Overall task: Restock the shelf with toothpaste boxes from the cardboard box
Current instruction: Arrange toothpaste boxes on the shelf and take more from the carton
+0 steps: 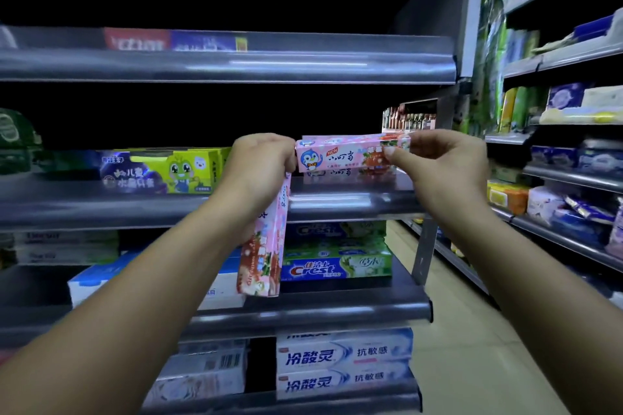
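My right hand [441,168] pinches the right end of a pink toothpaste box [347,155] held level just above the middle shelf [354,202]. Another pink box [337,172] lies on the shelf directly beneath it. My left hand [261,167] touches the level box's left end and grips a second pink toothpaste box [264,246] that hangs down in front of the shelf edge. The cardboard box is out of view.
A green children's toothpaste box [158,172] stands on the same shelf to the left. Crest boxes [337,266] fill the shelf below, and white-blue boxes [344,360] sit lower down. An upper shelf [236,64] hangs overhead. The aisle floor [472,330] and another rack [566,178] lie to the right.
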